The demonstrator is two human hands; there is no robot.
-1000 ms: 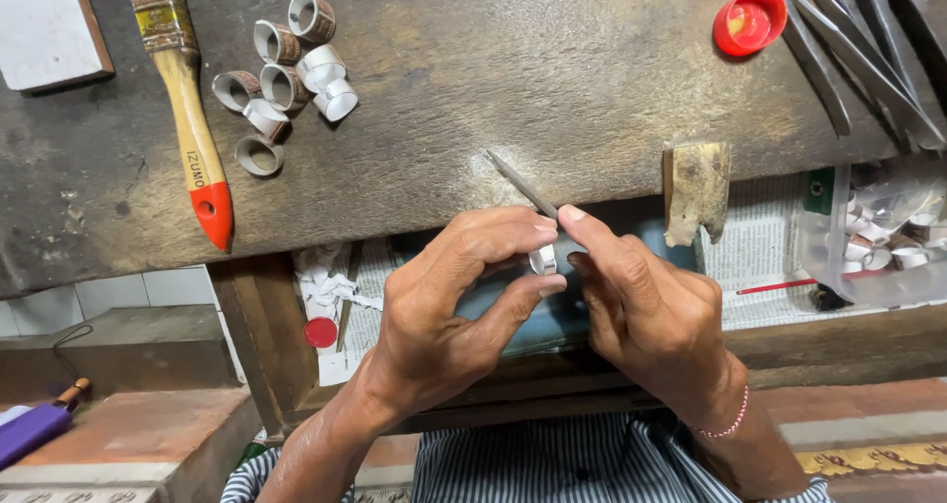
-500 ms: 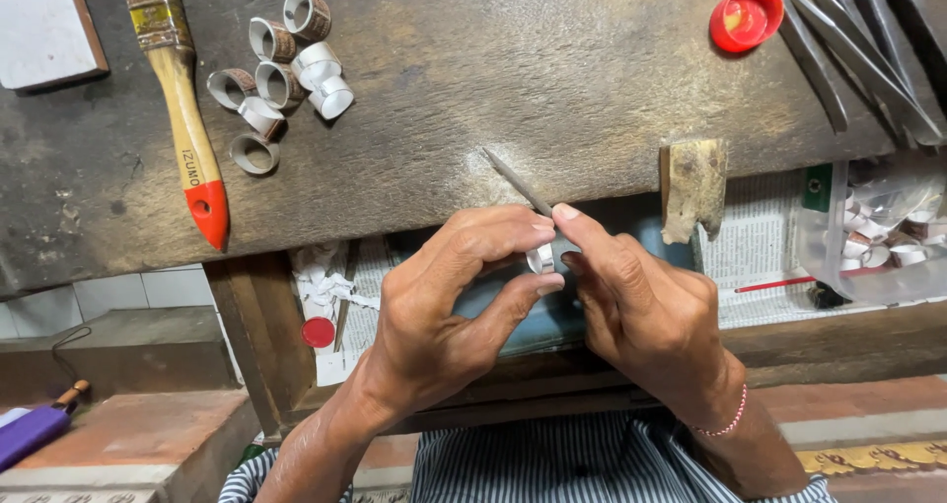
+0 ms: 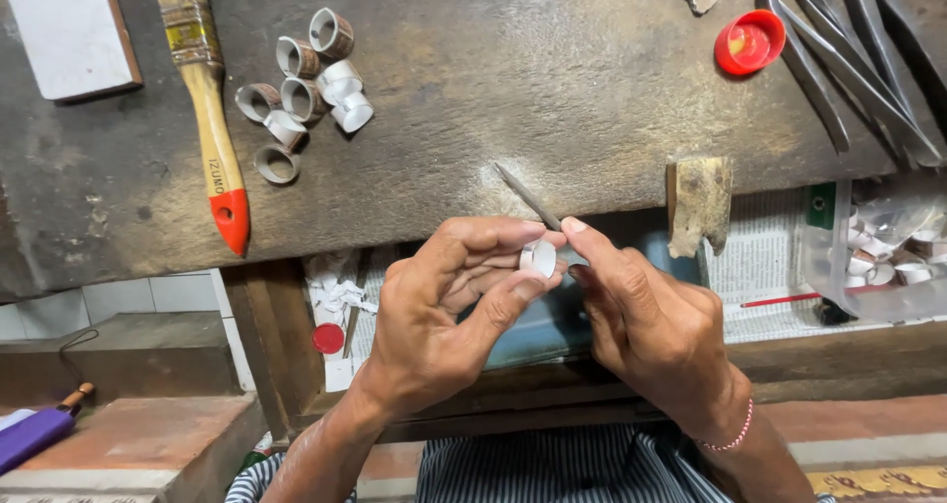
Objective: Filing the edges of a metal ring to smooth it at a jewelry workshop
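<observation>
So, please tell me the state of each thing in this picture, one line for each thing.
left hand: pinches the white ring
right hand: holds the thin file
white ring: held at the fingertips, off the bench
thin file: slanted, its tip over the bench
loose rings: in a cluster on the bench
brush: lies flat, untouched
red cap: open side up
clear bag: holds more rings
</observation>
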